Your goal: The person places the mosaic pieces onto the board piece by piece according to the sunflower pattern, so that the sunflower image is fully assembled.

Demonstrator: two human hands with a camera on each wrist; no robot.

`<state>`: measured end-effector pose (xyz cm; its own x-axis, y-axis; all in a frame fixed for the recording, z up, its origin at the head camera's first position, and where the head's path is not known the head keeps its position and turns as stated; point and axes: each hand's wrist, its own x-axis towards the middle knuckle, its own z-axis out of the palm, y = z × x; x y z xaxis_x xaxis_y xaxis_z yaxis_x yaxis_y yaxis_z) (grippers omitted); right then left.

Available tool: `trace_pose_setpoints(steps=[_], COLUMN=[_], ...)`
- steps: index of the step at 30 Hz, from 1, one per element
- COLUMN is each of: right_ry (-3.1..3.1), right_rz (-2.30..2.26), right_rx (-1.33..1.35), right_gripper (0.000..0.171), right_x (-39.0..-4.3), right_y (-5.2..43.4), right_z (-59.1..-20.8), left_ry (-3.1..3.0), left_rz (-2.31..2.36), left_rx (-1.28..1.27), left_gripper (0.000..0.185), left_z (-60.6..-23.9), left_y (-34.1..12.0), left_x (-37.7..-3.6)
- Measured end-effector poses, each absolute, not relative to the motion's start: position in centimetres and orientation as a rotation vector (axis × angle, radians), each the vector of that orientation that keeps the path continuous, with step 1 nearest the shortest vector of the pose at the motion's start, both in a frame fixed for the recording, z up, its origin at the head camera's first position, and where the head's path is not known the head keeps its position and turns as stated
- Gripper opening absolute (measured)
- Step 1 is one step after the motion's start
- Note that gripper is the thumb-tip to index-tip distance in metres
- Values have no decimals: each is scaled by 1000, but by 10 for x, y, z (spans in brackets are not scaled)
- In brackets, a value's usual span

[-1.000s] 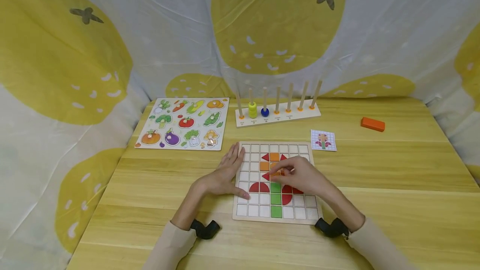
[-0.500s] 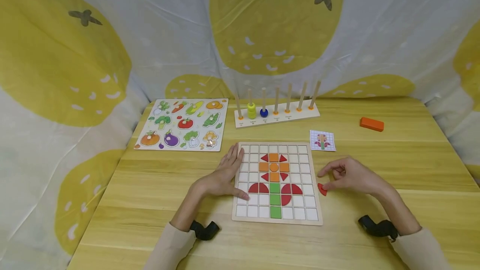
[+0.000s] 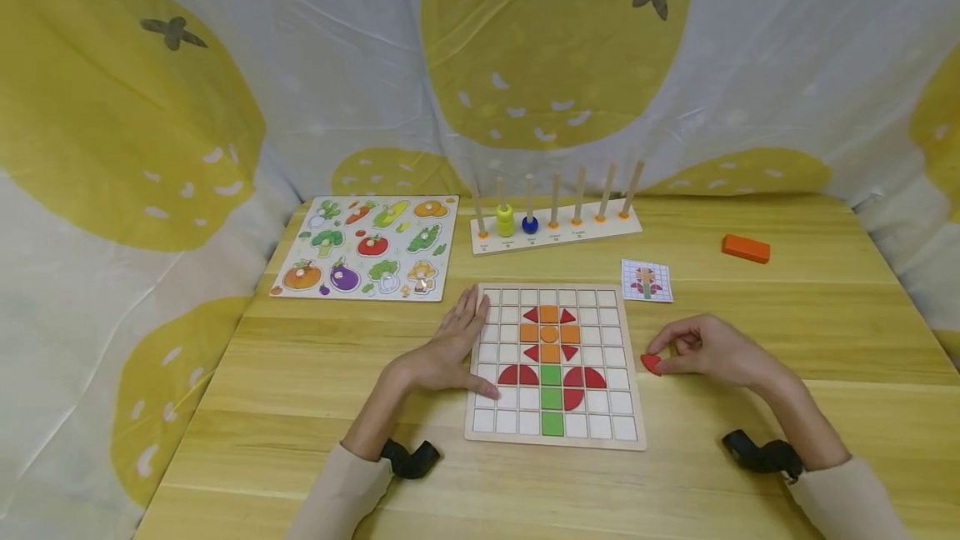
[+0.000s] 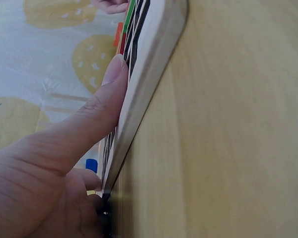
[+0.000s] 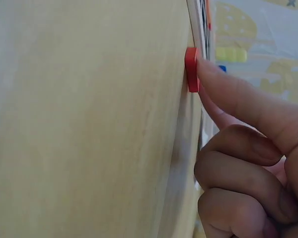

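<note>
R hand (image 3: 708,348) back, on red piece (image 3: 651,363)

left hand (image 3: 450,352) steadying grid board (image 3: 632,427), right hand (image 3: 712,350) pinching red piece (image 3: 652,363)

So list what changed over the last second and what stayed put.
The right hand came off the grid board and out to the table on its right, where it now touches a small red piece. The left hand stayed flat on the board's left edge, and the flower pattern is unchanged.
</note>
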<state>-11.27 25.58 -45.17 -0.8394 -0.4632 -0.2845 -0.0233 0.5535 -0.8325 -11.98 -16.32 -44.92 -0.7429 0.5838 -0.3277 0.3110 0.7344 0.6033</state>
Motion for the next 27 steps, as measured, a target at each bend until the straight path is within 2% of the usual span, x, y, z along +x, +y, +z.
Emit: trace_pose_setpoints(steps=[9,16,27], right_ry=[2310,2370,2505], right_rz=[-1216,-1167,-1127], right_rx=[-412,-332,-398], right_gripper=[26,31,24], right_x=[-114,-115,-112], right_y=[256,260,248], right_z=[-447,-445,-442], left_ry=[2434,2440,2433], left_rz=[713,702,706], left_rx=[676,681,673], left_gripper=[138,138,138], left_z=[-449,-450,-450], left_y=[-162,-162,-163], left_x=[-120,-121,-120])
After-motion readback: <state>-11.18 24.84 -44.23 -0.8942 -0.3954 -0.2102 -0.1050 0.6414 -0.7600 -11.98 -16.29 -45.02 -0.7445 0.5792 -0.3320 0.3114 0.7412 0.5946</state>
